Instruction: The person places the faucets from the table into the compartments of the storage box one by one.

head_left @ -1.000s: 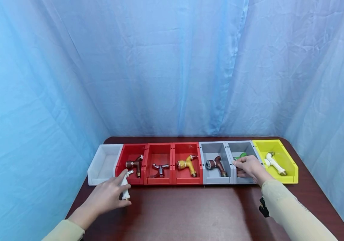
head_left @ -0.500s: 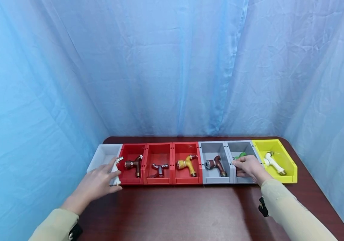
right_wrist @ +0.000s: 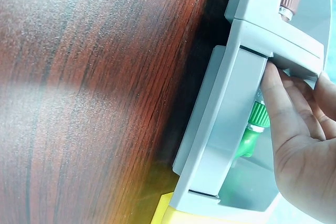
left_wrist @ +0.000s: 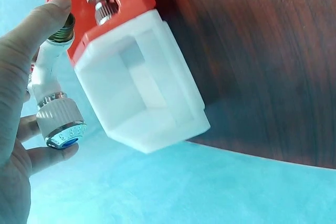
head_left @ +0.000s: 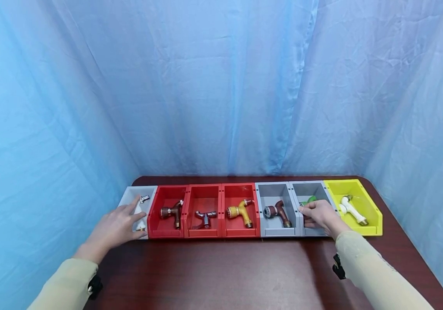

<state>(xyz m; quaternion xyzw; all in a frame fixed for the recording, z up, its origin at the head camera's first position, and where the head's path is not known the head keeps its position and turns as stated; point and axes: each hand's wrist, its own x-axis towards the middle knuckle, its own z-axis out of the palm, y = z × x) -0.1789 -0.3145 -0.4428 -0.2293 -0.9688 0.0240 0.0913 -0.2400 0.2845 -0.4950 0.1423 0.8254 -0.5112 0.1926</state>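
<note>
In the head view my left hand holds a white faucet above the white bin at the row's left end. The left wrist view shows the thumb at the brass thread of the white faucet and fingers by its ribbed knob with a blue cap. My right hand grips the side wall of the right-hand grey bin, its fingers inside and thumb at the rim. Inside that bin lies a green faucet, partly hidden by the hand in the head view.
Three red bins hold a brown faucet, a small metal faucet and a yellow faucet. The other grey bin holds a dark red faucet. A yellow bin holds another white faucet. Curtains surround the table.
My left hand has moved left with the white faucet, from in front of the leftmost red bin to over the white bin. The right hand has stayed at the grey bin.
</note>
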